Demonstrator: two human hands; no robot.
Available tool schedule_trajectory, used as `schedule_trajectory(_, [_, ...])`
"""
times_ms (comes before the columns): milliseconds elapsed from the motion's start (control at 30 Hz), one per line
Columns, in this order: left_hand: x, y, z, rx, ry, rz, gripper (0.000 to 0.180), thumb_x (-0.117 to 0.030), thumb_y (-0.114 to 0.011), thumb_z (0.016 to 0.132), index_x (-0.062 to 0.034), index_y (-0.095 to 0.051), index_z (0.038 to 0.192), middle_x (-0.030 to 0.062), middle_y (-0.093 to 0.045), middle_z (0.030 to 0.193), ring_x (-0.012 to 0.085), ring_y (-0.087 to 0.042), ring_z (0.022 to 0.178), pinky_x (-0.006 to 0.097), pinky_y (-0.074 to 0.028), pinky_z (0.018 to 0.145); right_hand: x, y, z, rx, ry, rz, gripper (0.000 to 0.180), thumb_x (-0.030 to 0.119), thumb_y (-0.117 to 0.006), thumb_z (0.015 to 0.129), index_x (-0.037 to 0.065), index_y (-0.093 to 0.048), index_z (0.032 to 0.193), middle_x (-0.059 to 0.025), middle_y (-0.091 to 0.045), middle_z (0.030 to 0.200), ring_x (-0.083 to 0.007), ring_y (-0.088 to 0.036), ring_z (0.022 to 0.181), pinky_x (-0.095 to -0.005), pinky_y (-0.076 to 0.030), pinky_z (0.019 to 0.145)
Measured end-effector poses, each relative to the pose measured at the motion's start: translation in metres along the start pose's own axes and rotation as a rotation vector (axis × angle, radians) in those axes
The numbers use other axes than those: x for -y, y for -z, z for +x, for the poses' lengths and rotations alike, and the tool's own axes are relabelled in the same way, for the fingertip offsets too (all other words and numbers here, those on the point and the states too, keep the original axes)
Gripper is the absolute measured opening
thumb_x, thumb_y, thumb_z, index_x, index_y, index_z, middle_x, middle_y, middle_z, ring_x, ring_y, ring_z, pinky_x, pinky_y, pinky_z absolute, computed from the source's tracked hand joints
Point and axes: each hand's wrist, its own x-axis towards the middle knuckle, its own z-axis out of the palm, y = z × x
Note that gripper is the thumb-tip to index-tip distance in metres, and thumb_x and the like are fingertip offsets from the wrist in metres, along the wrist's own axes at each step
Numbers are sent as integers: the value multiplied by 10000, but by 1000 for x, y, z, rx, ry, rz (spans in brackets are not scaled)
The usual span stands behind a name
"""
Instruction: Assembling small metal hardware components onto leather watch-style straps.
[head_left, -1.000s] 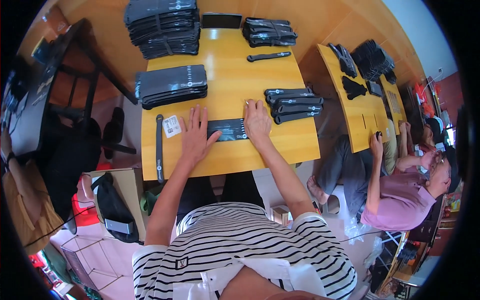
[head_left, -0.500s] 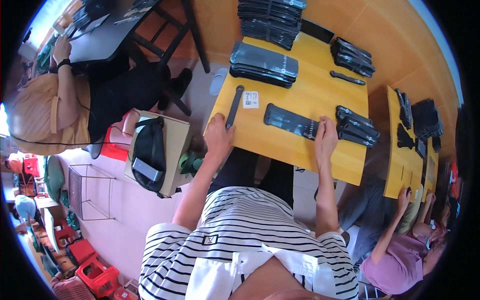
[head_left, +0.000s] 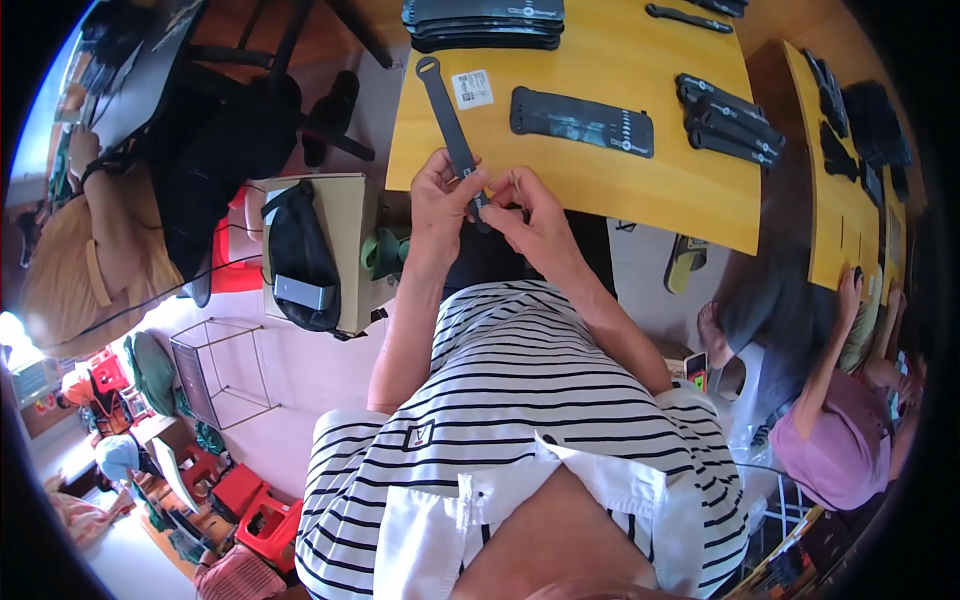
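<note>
Strap (head_left: 447, 115), black, slants over the near edge of the counter (head_left: 600, 195), its ringed end up and to the left, its other end between the left hand (head_left: 440, 205) and the right hand (head_left: 535, 218). The left hand is closed around the lower part, thumb on top. The right hand has its fingers bent in at the bottom end; its exact grip is partly hidden. I cannot tell whether the ringed end touches the counter. Just right of the ring lies a white label (head_left: 473, 88). Farther right, a flat black pack (head_left: 575, 122) shows pale marks at its right end. Beyond the label sits a stack (head_left: 483, 28). Near the right edge lies a dark pile (head_left: 728, 122), with a loose band (head_left: 688, 18) farther back.
</note>
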Motion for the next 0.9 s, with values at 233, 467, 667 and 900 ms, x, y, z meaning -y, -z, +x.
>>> schedule_trajectory(233, [-3,-10,-14,219,145,-202,239,-190,-538,902,-9,-592,1048,1,-611,806,51,-554,637,154,-426,569,-2,26,-2,80,-366,669,212,6,-625,781,56,-486,933,16,-473,665,-36,-378,447,-166,-232,389])
schedule_trajectory(467, [-9,-8,-10,208,178,-264,243,-179,-551,895,11,-573,1044,91,-650,882,120,-628,742,202,-511,631,20,28,-13,-16,-350,684,217,260,-429,934,60,-512,948,24,-422,723,-46,-333,461,-187,-226,412])
schedule_trajectory(667, [-24,-10,-10,175,125,-233,287,-228,-518,913,31,-555,1031,176,-646,921,201,-663,784,234,-557,653,22,50,-31,38,-398,568,292,284,-356,954,40,-516,974,26,-360,708,-51,-333,483,-190,-246,438])
schedule_trajectory(900, [-23,-11,-6,181,115,-231,307,-251,-493,925,32,-557,1025,197,-641,933,225,-665,797,239,-562,679,35,40,-36,-18,-299,185,326,260,-378,962,43,-534,1148,28,-390,642,-32,-356,516,-175,-302,470])
